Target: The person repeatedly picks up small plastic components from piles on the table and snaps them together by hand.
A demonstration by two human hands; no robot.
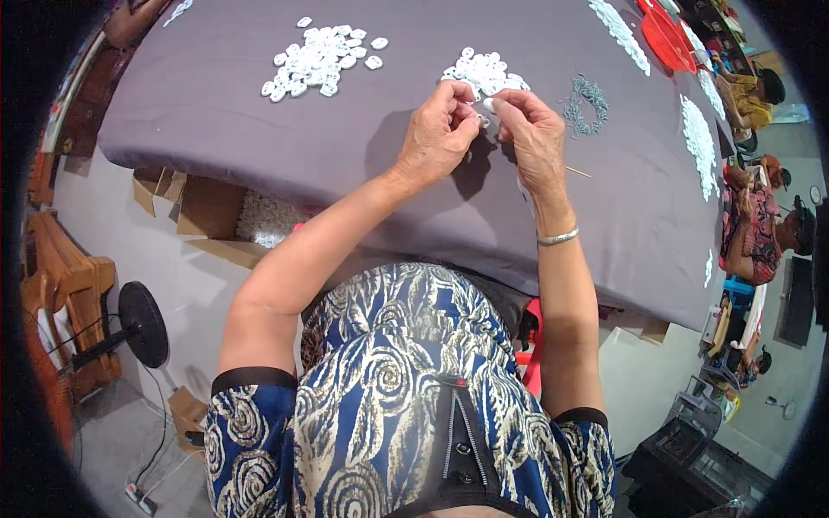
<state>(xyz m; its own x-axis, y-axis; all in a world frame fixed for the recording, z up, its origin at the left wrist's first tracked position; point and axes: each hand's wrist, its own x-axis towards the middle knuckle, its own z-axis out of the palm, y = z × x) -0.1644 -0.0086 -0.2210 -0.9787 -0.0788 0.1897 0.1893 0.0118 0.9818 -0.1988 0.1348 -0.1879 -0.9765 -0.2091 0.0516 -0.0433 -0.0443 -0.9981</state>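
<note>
Both hands are raised over the table, close together in front of a pile of small white oval plastic pieces [484, 71]. My left hand [439, 134] pinches a small white plastic piece [483, 121] between thumb and forefinger. A second small white piece [490, 104] is pinched in the fingertips of my right hand [534, 134], which wears a silver bracelet. The two pieces are nearly touching; their finer details are too small to make out. Farther left lies a larger pile of white oval pieces [315, 60]. Right of my hands is a loose ring of small grey screw-like parts [585, 108].
A thin wooden stick [579, 172] lies by my right wrist on the grey tablecloth [345, 147]. More white pieces [699, 142] and a red basin [667, 39] are along the right side. Under the table stands an open cardboard box [211, 211]; a black fan [142, 324] is at left.
</note>
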